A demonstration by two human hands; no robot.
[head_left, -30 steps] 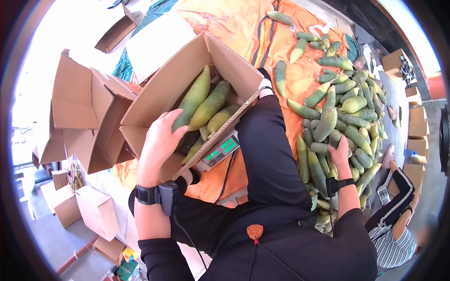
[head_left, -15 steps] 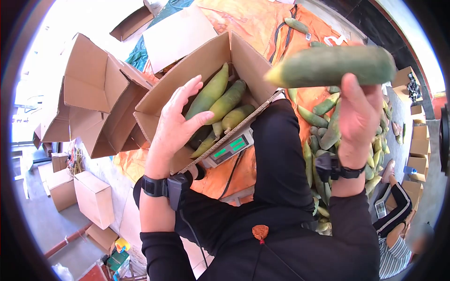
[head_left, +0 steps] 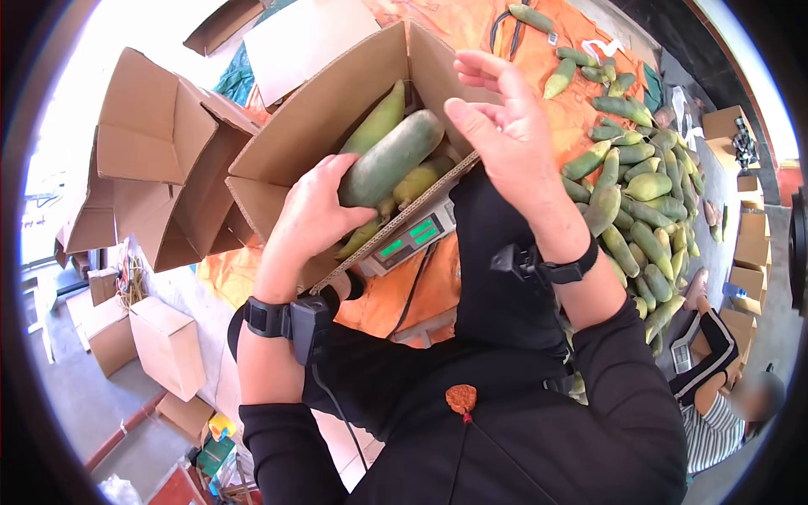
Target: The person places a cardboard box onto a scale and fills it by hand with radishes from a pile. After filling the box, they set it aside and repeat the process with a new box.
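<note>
My left hand (head_left: 316, 206) grips one end of a thick green radish (head_left: 394, 158), fingers on top and thumb on the near side. The radish lies at a slant over other radishes (head_left: 383, 118) inside an open cardboard box (head_left: 320, 105). Over the box's right wall my right hand (head_left: 509, 130) is raised with nothing in it, fingers apart and thumb out. Beneath the box sits a scale (head_left: 412, 240) with green lit displays; the digits are too small to read.
To the right, a large pile of green radishes (head_left: 648, 210) lies on an orange sheet (head_left: 581, 109). Folded-open cardboard boxes (head_left: 160, 160) stand at left, with closed cartons (head_left: 168, 349) below. A person in a striped top (head_left: 711, 438) sits at lower right.
The radish that was in my right hand is now in the box under my left hand. My right hand has let go and moved left to the box's edge.
</note>
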